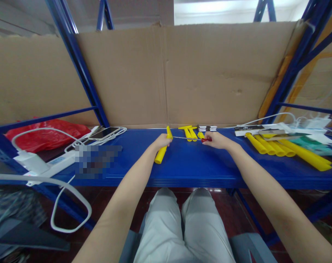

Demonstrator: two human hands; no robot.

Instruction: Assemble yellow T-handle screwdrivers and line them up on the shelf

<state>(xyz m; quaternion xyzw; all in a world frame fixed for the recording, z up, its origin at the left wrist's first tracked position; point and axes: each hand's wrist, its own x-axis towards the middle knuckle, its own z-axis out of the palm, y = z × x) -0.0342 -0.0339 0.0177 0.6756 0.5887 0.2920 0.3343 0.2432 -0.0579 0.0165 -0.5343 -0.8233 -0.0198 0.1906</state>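
A yellow piece (161, 155) is held above or against the blue surface (199, 160), its long axis running from a wide end nearest the person and a little left to a narrower end pointing away toward the cardboard (166, 76). The left hand (162, 140) is closed around its middle. Just right of the yellow piece, a screwdriver (207, 140) lies nearly crosswise to it, shaft pointing left; the tip reaches the yellow piece or stops just beside it, too small to tell which. The right hand (216, 140) grips the screwdriver's red handle.

Beyond the shaft, to the right of the yellow piece, lie yellow T-shaped parts (188, 133), with a small black-and-white stack (207, 128) just beside them. Well to its right, yellow tubes (270, 147) lie in a slanting row, their near ends angled rightward. Well to its left are a phone (107, 133), a white power strip (60, 161) and a red bag (49, 136). The cardboard stands behind it.
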